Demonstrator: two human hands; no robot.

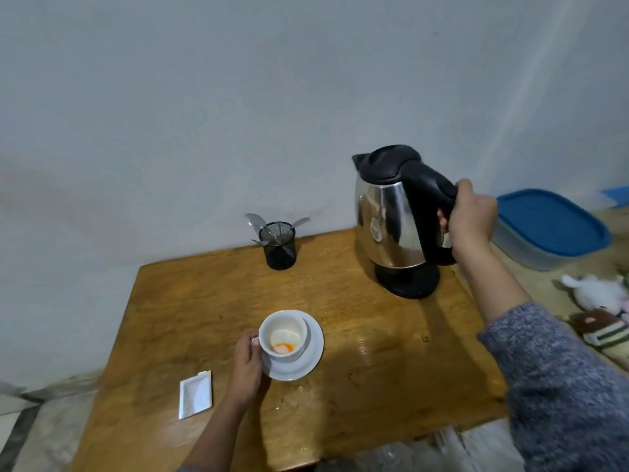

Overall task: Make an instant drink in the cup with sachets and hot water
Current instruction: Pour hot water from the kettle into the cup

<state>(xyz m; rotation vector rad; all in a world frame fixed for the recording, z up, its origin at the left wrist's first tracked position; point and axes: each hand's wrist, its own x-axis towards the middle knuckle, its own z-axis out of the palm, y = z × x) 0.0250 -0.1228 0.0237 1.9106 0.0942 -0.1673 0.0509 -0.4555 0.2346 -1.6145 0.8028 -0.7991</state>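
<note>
A white cup stands on a white saucer near the middle of the wooden table. Orange and white powder lies at the bottom of the cup. My left hand grips the cup at its left side. A steel kettle with a black lid and handle is tilted slightly above its black base at the back right. My right hand is closed around the kettle's handle. A torn white sachet lies flat to the left of the saucer.
A black mesh holder with spoons stands at the table's back edge by the wall. Off the table to the right are a blue-lidded container and soft toys.
</note>
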